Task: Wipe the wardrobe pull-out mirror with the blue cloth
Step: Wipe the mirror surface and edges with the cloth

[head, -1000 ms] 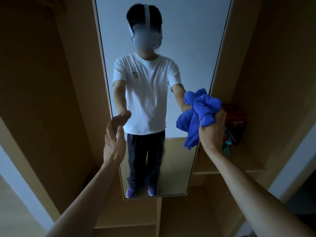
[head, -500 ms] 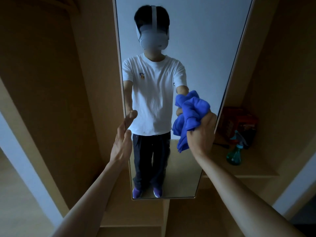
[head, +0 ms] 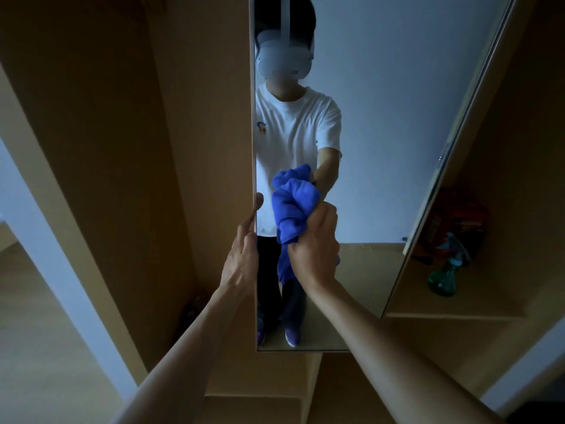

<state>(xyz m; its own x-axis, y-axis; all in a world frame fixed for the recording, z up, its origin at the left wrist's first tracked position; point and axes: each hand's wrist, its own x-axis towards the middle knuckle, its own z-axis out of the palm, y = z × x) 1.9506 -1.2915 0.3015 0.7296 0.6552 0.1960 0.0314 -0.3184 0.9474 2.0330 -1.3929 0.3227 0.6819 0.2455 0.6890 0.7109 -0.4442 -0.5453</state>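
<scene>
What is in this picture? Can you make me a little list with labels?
place: inside a wooden wardrobe
mirror: tall, pulled out, shows a person's reflection
left hand: rests on the mirror's left edge
right hand: grips a bunched blue cloth at the glass
shelf: right of the mirror, holds a green spray bottle and a red box

The mirror [head: 382, 142] was smooth, glossy glass. The blue cloth [head: 292, 206] looked soft, matt and napped. The wardrobe panels [head: 128, 148] were smooth matt wood. The spray bottle [head: 444, 275] was translucent green plastic.
</scene>
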